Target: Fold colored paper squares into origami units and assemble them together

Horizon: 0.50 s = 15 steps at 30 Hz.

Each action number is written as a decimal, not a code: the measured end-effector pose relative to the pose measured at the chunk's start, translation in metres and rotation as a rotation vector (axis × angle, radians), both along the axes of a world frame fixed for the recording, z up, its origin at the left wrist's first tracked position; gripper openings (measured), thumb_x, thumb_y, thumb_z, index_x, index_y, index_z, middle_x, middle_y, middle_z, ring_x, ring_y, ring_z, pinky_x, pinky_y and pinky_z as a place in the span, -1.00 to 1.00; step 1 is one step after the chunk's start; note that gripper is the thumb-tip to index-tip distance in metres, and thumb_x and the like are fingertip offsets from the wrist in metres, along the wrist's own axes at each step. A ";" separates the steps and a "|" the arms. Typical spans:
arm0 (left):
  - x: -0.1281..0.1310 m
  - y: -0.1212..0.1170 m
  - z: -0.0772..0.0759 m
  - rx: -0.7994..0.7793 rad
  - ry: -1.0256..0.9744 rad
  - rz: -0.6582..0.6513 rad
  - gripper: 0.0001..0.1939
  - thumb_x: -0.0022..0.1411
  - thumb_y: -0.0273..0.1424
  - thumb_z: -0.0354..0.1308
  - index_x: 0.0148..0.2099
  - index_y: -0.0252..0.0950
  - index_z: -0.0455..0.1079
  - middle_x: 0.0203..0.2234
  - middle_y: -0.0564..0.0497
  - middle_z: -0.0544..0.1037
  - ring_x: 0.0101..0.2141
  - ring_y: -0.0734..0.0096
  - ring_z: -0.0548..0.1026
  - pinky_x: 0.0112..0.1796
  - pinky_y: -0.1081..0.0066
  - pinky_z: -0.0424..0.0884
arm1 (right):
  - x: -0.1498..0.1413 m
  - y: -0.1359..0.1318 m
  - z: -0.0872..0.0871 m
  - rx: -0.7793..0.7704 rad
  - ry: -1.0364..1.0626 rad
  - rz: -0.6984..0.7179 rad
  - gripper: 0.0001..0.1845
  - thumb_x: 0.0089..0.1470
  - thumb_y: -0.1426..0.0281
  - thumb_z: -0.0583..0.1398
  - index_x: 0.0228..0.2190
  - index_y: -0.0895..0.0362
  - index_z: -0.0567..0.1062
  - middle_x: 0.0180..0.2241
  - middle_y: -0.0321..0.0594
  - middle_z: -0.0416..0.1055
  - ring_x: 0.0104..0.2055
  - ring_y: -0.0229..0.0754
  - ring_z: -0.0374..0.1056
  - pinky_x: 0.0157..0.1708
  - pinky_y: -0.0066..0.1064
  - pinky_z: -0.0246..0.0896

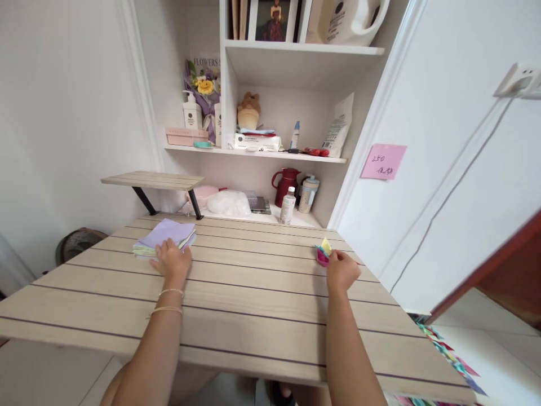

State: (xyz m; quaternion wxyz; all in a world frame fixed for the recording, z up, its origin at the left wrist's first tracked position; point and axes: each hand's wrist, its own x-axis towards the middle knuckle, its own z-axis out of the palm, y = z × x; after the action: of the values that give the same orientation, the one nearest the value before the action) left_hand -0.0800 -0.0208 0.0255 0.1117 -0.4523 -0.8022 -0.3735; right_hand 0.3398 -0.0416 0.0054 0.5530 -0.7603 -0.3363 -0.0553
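Note:
My left hand lies on the near right edge of a stack of square paper sheets, fingers stretched over it. A purple sheet tops the stack, with pale green and other light sheets beneath. On the right side of the table, my right hand has its fingertips pinched at a small cluster of folded paper in magenta, teal and yellow. A yellow folded paper points up from that cluster, right beside the fingertips. The fingers partly hide the cluster's right side.
A small raised shelf on black legs stands at the table's back left. Behind the table, a bottle, a red jug and a tumbler stand in the cabinet. Colourful folded paper pieces lie below the table's right edge.

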 end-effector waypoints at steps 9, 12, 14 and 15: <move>-0.008 0.002 -0.011 0.044 0.025 0.021 -0.72 0.15 -0.35 -0.10 -0.18 -0.31 0.36 -0.16 -0.21 0.42 -0.03 0.03 0.20 -0.08 -0.08 -0.05 | -0.004 0.005 0.003 0.142 -0.097 0.036 -0.58 -0.09 0.23 0.09 -0.27 0.27 0.48 -0.45 -0.05 0.42 -0.37 -0.03 0.31 -0.27 -0.22 0.11; -0.009 0.001 -0.011 0.096 0.030 0.082 -0.75 0.14 -0.39 -0.09 -0.30 -0.33 0.40 -0.30 -0.21 0.47 -0.15 0.05 0.30 -0.11 -0.05 -0.05 | -0.012 0.007 0.010 0.180 -0.122 0.112 -0.63 -0.06 0.24 0.07 -0.30 0.22 0.49 -0.41 -0.09 0.42 -0.40 -0.12 0.31 -0.25 -0.26 0.11; -0.008 0.001 -0.008 0.120 0.043 0.134 -0.76 0.12 -0.41 -0.08 -0.35 -0.35 0.41 -0.38 -0.19 0.48 -0.23 0.07 0.34 -0.15 -0.02 0.00 | -0.016 0.007 0.014 0.212 -0.084 0.114 -0.66 -0.06 0.25 0.07 -0.32 0.19 0.50 -0.39 -0.11 0.43 -0.39 -0.13 0.31 -0.24 -0.29 0.12; -0.008 0.000 -0.007 0.128 0.058 0.158 -0.76 0.12 -0.41 -0.08 -0.37 -0.36 0.41 -0.42 -0.18 0.48 -0.26 0.08 0.35 -0.16 -0.01 0.02 | -0.018 0.007 0.015 0.234 -0.034 0.100 -0.66 -0.05 0.26 0.06 -0.32 0.18 0.49 -0.38 -0.11 0.43 -0.38 -0.13 0.31 -0.25 -0.30 0.12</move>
State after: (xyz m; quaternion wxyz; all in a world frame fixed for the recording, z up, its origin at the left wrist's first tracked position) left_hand -0.0876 -0.0203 0.0183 0.1924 -0.3903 -0.8063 -0.4007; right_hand 0.3219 -0.0342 0.0203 0.6344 -0.6717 -0.3743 -0.0794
